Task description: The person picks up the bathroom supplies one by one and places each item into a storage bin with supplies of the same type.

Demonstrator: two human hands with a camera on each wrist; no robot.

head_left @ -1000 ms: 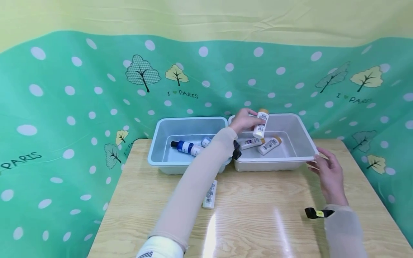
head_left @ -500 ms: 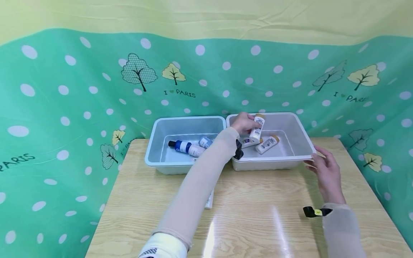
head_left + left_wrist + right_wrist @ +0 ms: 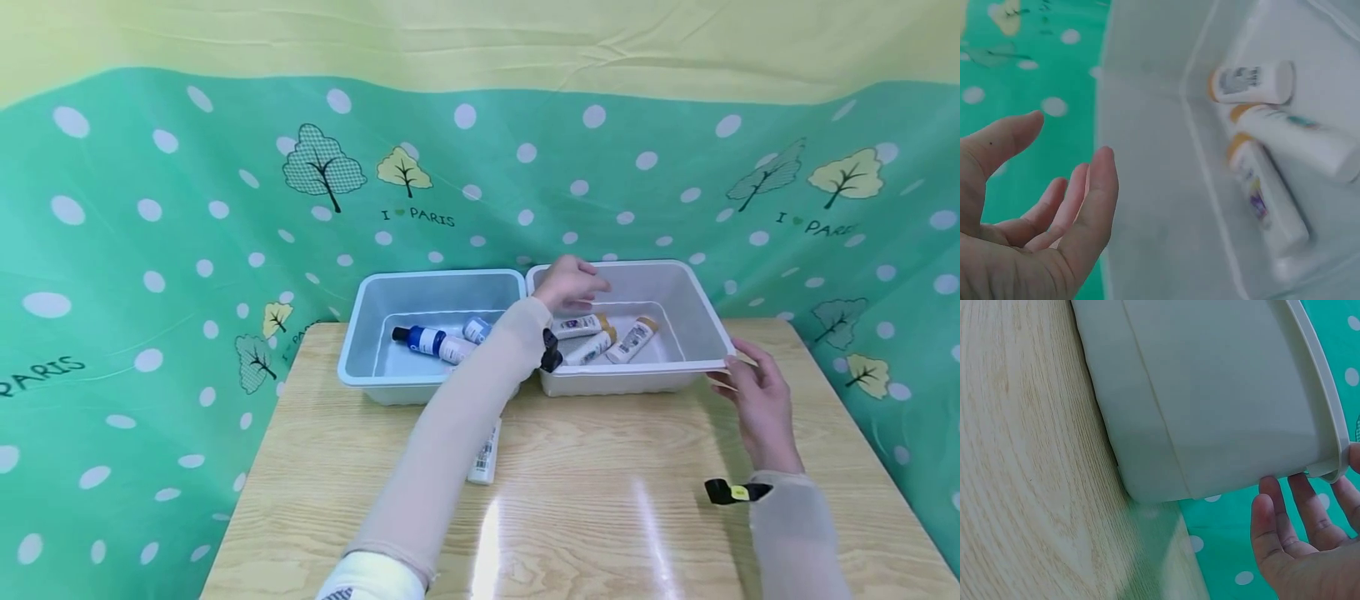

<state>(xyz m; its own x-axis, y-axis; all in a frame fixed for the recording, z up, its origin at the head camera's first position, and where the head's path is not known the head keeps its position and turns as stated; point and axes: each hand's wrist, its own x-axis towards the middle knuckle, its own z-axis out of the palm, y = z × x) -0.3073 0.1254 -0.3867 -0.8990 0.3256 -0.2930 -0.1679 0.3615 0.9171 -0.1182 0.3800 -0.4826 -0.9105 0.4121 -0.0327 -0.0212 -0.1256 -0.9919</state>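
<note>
My left hand [image 3: 572, 283] is over the back left of the white plastic bin [image 3: 637, 379], holding nothing. Its fingers and thumb stand apart in the left wrist view. Below it, three white bottles with orange caps lie in the bin: one bottle [image 3: 577, 327] farther back, a middle bottle [image 3: 591, 347] and a right bottle [image 3: 632, 340]. At the bin's front right corner, my right hand [image 3: 761, 404] grips the rim. The right wrist view shows the thumb at the rim and the fingers [image 3: 1266, 525] under it, beside the bin's outer wall.
A light blue bin [image 3: 351, 367] stands against the white one on the left, holding a dark blue bottle [image 3: 425, 340] and several paler bottles, partly behind my left sleeve. Another white bottle [image 3: 486, 454] lies on the wooden table [image 3: 585, 483] in front. A green curtain [image 3: 225, 208] hangs behind.
My left hand lowered a white bottle with an orange cap into the white bin and let it go among the two others. My right hand stays at the corner of the rim.
</note>
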